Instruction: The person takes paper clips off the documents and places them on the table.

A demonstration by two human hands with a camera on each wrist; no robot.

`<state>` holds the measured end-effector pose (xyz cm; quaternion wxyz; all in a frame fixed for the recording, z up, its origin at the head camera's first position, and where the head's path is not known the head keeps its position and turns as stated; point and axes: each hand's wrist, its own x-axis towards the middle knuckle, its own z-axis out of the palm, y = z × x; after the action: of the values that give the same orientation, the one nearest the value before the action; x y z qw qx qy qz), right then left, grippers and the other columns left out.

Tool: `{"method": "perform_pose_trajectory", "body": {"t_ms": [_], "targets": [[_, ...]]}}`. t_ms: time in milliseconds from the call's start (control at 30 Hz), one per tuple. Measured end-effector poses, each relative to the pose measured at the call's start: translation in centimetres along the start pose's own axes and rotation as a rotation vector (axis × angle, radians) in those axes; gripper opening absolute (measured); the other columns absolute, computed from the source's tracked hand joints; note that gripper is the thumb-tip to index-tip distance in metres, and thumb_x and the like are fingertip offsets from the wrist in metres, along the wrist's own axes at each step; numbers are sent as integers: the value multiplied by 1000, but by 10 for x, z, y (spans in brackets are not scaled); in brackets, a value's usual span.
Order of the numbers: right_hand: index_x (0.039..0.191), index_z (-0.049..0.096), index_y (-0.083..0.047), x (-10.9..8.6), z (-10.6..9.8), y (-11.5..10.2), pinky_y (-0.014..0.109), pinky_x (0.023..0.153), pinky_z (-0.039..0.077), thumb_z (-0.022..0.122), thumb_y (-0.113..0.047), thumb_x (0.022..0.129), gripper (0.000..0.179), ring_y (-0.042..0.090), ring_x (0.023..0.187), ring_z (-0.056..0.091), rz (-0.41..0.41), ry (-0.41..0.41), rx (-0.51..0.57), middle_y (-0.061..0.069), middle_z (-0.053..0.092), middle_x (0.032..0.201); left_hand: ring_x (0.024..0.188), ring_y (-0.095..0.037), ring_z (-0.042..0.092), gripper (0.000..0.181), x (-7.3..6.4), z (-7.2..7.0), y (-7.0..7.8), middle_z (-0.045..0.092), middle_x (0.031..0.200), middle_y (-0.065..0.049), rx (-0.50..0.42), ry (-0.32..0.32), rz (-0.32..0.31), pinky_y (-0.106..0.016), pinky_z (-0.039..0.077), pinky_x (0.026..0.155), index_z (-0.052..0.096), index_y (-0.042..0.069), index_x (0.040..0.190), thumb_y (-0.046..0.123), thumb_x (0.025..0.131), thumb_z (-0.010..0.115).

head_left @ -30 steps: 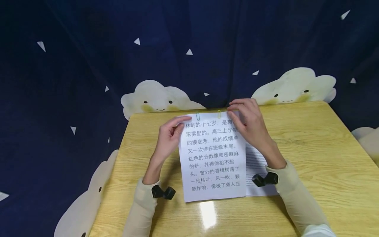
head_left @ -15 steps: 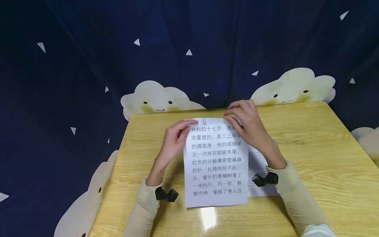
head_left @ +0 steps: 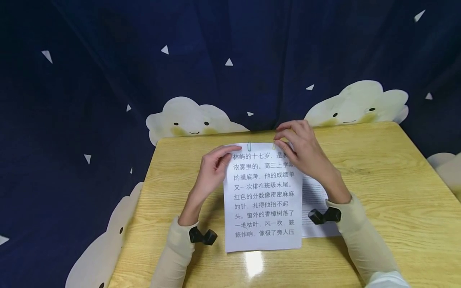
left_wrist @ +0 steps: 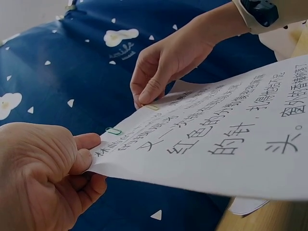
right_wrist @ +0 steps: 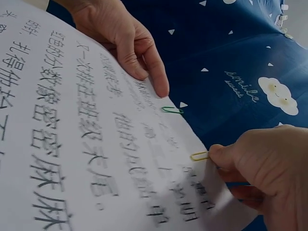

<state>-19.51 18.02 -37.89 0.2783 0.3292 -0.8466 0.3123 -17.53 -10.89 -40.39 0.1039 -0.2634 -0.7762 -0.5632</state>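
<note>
A printed sheet of paper (head_left: 264, 200) with large Chinese characters is held up over the table. My left hand (head_left: 215, 168) pinches its upper left corner, thumb on the printed face, as the left wrist view shows. A green paper clip (right_wrist: 172, 110) sits on the top edge close to those fingers. Farther right along the same edge is a yellow paper clip (right_wrist: 199, 156). My right hand (head_left: 300, 150) pinches the outer end of the yellow clip between thumb and fingers; in the right wrist view the thumb tip covers that end.
Another sheet with small print (head_left: 317, 204) lies on the wooden table (head_left: 381, 180), partly under the held paper and right forearm. A dark blue curtain (head_left: 201, 52) with clouds and white triangles hangs behind the table. Black devices (head_left: 203, 236) are strapped to both wrists.
The paper and my left hand have shifted slightly right and toward me. My right hand has gone from the paper's upper right to the yellow clip and now pinches it.
</note>
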Motion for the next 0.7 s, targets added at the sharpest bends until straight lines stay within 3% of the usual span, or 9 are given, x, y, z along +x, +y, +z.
{"method": "perform_pose_trajectory", "body": {"t_ms": [267,467,700], "targets": [[102,72,-4,0,-4,0,52,102,35,70,-5,99,4,36,117,48,36,-80,2,15,65,121,56,-16,48,33,1,-1,0,70,127,-7,7,-13,26,-23,34,49,75,9,127,-5,105,55],[102,72,-4,-1,-5,-1,52,102,34,70,-6,99,4,35,119,46,68,-97,8,15,64,123,62,-17,56,34,1,-1,-1,70,126,-7,-6,-19,24,-23,37,49,74,9,127,-6,105,54],[100,71,-5,-2,-4,0,52,102,34,69,-5,99,3,35,120,45,77,-93,20,15,63,124,63,-19,57,33,0,0,-2,70,126,-8,-17,-19,18,-22,36,49,74,8,127,-5,105,54]]}}
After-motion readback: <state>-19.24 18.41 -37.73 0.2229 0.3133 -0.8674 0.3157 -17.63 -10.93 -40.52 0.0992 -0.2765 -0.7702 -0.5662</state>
